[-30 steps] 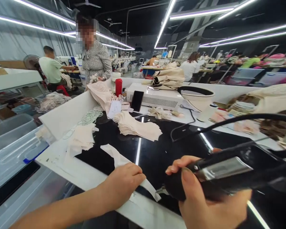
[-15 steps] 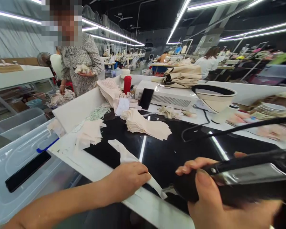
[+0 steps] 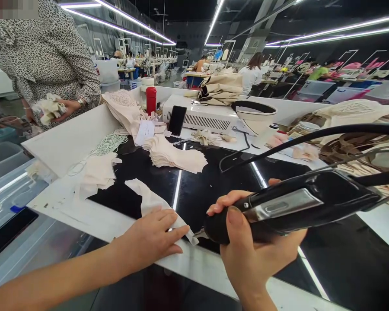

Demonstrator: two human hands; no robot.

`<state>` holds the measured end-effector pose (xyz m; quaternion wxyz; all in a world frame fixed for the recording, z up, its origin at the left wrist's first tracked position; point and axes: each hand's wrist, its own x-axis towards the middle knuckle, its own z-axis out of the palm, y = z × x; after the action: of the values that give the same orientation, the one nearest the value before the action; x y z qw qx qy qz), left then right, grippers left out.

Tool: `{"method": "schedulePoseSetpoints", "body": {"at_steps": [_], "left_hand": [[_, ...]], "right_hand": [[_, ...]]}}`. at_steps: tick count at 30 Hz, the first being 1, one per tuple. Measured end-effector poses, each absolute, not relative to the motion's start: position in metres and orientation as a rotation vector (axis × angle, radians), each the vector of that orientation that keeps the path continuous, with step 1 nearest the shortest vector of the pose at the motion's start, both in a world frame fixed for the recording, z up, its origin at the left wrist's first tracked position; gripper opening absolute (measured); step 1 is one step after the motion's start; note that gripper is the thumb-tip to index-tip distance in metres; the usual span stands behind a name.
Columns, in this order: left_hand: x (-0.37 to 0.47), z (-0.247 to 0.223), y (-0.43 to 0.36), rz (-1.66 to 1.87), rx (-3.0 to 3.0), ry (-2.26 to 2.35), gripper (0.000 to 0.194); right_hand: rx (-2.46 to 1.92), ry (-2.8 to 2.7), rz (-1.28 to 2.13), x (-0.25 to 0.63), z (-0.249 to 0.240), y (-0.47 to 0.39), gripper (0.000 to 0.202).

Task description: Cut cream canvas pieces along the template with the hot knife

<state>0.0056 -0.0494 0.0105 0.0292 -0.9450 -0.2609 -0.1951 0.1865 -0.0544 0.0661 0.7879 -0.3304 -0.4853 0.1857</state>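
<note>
My left hand (image 3: 154, 235) presses down on a pale cream fabric piece (image 3: 145, 196), fingers stretched out and somewhat apart. The fabric lies on the black glossy panel (image 3: 188, 190) near the table's front edge. In my right hand (image 3: 246, 246) is a black corded handheld tool (image 3: 285, 203) with a silver plate on its side. Its small metal tip points left, at the fabric's right end; whether they touch, I cannot tell. Beyond lies a fanned stack of cream fabric pieces (image 3: 178, 155), and more cut pieces (image 3: 99, 170) sit at the left.
A phone (image 3: 177, 121) leans against a white vented box (image 3: 201, 116) beside a red bottle (image 3: 151, 100). The tool's black cable (image 3: 298, 138) arches to the right. Pale green cord (image 3: 110, 144) lies by the left wall. A person in a patterned dress (image 3: 52, 60) stands left, holding cloth.
The view has swung right and nearer the standing person. My left hand's fingers have spread from a curled shape onto the fabric. The tool's tip has come to the fabric's right end.
</note>
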Motion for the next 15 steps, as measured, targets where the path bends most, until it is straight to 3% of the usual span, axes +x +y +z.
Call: {"method": "schedulePoseSetpoints", "body": {"at_steps": [10,15], "left_hand": [[0.011,0.000,-0.060,-0.665,-2.807,-0.826,0.066],[0.010,-0.002,-0.060,-0.654,-2.824,-0.840,0.068]], "right_hand": [[-0.709,-0.996,0.421,0.184,0.074,-0.041,0.055],[-0.703,-1.004,0.480,0.180,0.073,-0.028,0.039]]}}
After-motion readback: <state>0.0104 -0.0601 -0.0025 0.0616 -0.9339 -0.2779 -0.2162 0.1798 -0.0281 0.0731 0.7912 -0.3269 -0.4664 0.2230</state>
